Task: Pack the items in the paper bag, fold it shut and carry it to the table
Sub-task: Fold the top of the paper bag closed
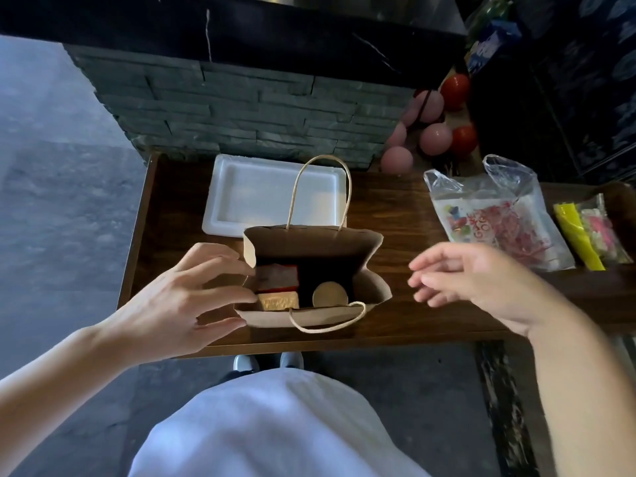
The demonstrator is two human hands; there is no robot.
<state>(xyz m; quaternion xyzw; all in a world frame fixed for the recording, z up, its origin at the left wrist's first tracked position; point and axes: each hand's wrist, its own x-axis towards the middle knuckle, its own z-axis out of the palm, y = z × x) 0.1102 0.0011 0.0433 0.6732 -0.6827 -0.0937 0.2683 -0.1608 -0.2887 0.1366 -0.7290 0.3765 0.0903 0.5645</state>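
Dark wooden table (406,215) carries open paper bag (309,315), white tray (241,194), plastic bags (495,215).

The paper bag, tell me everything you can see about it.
The paper bag is brown kraft with two twisted cord handles, one upright at the back, one flopped forward. It stands open on the wooden table, holding a red box, a gold box and a round tin. The left hand touches its left side.

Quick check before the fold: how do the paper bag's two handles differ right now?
The far handle stands upright in a tall arch above the paper bag mouth, in front of the white tray. The near handle has flopped outward and down, hanging in a loop over the bag's front wall. Both are the same tan twisted cord, and neither hand touches them.
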